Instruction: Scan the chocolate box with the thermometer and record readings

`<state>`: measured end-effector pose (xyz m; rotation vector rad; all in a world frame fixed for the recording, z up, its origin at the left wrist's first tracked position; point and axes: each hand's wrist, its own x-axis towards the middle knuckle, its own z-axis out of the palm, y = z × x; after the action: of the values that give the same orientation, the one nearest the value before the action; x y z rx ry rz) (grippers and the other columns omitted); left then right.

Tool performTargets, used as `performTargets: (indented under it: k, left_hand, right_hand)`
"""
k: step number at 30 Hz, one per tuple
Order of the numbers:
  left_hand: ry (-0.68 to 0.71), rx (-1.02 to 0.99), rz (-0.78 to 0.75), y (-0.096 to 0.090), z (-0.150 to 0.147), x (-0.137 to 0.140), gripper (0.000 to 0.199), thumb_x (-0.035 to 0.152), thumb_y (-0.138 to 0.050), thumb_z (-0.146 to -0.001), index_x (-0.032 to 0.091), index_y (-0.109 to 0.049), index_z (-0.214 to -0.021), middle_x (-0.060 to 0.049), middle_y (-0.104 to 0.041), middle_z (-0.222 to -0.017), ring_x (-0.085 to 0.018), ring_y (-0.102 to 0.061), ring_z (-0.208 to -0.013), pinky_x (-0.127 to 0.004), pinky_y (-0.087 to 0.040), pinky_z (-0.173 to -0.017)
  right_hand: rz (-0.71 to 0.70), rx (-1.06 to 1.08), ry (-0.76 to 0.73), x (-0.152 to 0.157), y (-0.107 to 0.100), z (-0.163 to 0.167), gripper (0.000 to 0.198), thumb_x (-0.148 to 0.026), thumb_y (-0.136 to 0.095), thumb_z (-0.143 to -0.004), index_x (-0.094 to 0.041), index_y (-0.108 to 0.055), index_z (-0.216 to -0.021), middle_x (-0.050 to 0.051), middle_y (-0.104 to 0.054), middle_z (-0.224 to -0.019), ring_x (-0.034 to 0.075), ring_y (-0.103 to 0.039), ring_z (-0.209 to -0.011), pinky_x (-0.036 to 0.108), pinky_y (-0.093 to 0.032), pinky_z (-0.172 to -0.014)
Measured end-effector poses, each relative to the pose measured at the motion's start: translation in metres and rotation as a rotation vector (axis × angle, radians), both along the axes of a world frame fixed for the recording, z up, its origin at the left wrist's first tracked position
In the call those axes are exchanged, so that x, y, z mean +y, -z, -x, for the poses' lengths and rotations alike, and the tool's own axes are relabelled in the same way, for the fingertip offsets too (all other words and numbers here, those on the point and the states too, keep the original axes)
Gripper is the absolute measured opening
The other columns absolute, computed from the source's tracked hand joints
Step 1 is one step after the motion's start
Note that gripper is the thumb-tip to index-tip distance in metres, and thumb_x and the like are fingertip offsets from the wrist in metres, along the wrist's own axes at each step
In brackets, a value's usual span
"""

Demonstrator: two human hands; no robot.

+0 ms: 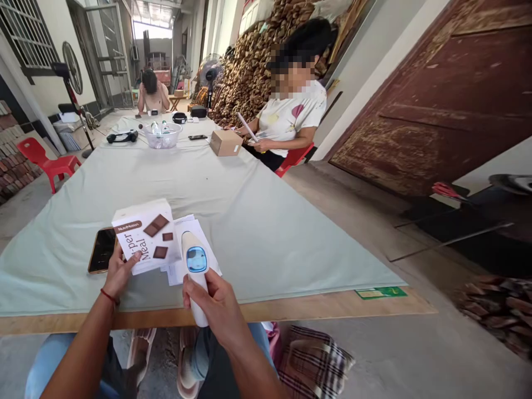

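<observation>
My left hand (118, 271) grips the lower edge of a white chocolate meal box (145, 235), with brown chocolate pieces and lettering printed on its front. The box is tilted above the table, partly over a dark phone (102, 250) that lies at its left. My right hand (218, 299) is closed around the handle of a white gun-shaped device, which looks like an infrared thermometer (195, 266); its oval screen shows blue and faces me. Beneath the device and beside the box lie white paper sheets (208, 244), partly hidden.
A pale green cloth covers the long table (249, 221). Farther along it are a cardboard box (225, 143), a clear plastic bowl (162, 138) with bottles and a black headset (122, 137). One person (291, 116) sits at the right side, another (153, 94) at the far end.
</observation>
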<state>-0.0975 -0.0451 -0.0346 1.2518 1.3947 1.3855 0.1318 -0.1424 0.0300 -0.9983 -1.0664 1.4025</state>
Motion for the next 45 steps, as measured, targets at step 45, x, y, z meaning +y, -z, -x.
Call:
performTargets:
  k: [45]
  left_hand:
    - [0.423, 0.853, -0.303, 0.048, -0.031, -0.003, 0.070, 0.057, -0.081, -0.064, 0.024, -0.064, -0.123, -0.013, -0.057, -0.130, -0.035, -0.044, -0.129, -0.051, -0.031, -0.111]
  right_hand:
    - [-0.142, -1.236, 0.124, 0.115, 0.090, -0.031, 0.037, -0.017, -0.050, -0.083, -0.022, -0.062, -0.117, 0.005, -0.069, -0.084, 0.022, -0.062, -0.078, 0.031, -0.044, -0.070]
